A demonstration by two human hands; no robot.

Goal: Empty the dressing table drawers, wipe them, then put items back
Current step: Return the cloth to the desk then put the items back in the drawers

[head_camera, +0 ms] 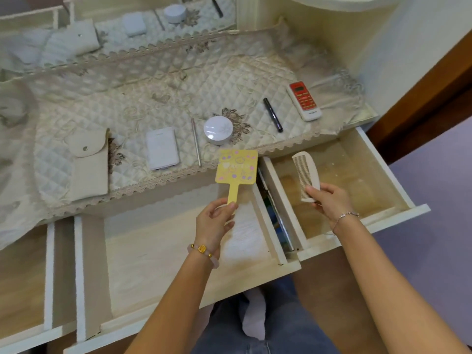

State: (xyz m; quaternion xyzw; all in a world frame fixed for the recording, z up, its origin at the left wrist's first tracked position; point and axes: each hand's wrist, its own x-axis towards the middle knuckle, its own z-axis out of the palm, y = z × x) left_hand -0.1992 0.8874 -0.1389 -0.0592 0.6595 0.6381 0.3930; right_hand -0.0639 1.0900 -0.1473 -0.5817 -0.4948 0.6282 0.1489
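Yellow hand mirror (236, 169) and white comb (306, 175) were held upright at frame centre, above two open, emptied drawers (158, 254).

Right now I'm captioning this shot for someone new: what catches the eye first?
The yellow hand mirror, held by its handle in the left hand over the open middle drawer, stands out most. Next is the white comb in the right hand above the right drawer, then the red remote on the quilted tabletop.

Your camera gave a bright, soft, even picture with weak shadows; the far mirror (153, 19) looked hazy, and straight lines bent at the edges.
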